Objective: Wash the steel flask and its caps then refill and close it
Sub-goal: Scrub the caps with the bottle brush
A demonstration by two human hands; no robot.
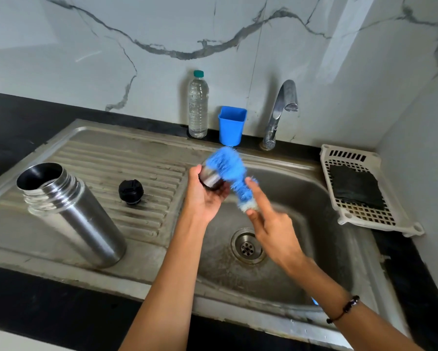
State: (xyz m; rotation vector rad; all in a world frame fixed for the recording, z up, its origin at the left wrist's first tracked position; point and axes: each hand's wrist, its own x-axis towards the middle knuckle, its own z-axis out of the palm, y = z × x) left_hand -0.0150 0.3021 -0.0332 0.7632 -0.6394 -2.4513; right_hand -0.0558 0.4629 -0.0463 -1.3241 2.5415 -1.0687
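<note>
Over the sink basin (314,198), at centre frame, the steel cap (211,179) is cupped in the left hand (204,196), fingers curled round its rim, presumably so its mouth is presented to the brush. A blue bottle brush (229,171) with shaggy, motion-blurred bristles is pinched near its pale base by the right hand (271,224), forefinger extended along it; its head is pressed against the cap, judged to be scrubbing.

At lower left the steel flask (71,214) is stood upright and open on the ribbed drainboard (137,158), its threaded neck and brushed cylindrical wall exposed. Just right of it the black inner stopper (131,191), round and ridged, is set apart, apparently awaiting washing.

At upper centre a clear ribbed plastic water bottle (198,105) and a blue square tumbler (232,125) are placed beside the chrome tap (281,110), which is not seen running.
</note>
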